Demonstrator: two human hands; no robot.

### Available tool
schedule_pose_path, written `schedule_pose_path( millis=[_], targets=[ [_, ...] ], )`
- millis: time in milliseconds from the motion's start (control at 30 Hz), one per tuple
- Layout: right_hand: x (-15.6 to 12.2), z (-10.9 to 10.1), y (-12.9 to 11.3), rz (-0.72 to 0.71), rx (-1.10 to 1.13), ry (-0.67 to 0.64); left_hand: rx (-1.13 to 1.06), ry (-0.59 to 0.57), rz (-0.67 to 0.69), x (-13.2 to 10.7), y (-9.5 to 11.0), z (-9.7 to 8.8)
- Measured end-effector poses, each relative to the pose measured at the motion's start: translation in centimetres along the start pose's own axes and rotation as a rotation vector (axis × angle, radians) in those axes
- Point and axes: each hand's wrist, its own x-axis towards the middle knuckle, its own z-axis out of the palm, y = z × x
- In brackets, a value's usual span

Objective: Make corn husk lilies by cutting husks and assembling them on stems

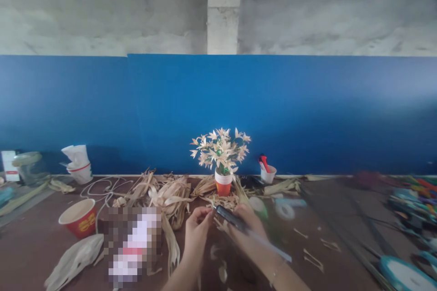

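Observation:
My right hand (251, 225) is wrapped round a black hot glue gun (229, 217), with a pale glue stick (275, 249) running out of its back end. The nozzle points left, at the fingertips of my left hand (198, 227). Those fingers are pinched together on something too small to make out. Just beyond both hands stands a red and white cup (223, 184) holding a bunch of cream-coloured flowers (223, 148) with green stems. Dry corn husks (174, 198) lie in a heap to the left of it.
At left are a red paper bucket (79, 219), a loose husk (75, 259), a white cable (104, 193) and a blurred-out item (134, 250). A white cup with a red-handled tool (268, 173) and a tape roll (284, 209) stand right. Blue boards (290, 113) close off the back.

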Motion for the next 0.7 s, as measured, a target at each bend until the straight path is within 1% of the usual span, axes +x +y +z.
schedule_pose_path(
  millis=[200, 400, 700],
  targets=[
    [0.06, -0.07, 0.19, -0.001, -0.028, -0.011, 0.015, 0.0, -0.007, 0.02, -0.04, 0.02],
    [-0.1, 0.17, 0.86, -0.045, -0.03, -0.01, -0.005, 0.005, -0.039, -0.02, -0.17, 0.11],
    [-0.03, 0.04, 0.75, -0.013, -0.034, -0.02, -0.019, -0.015, -0.06, -0.36, 0.23, 0.08]
  ],
)
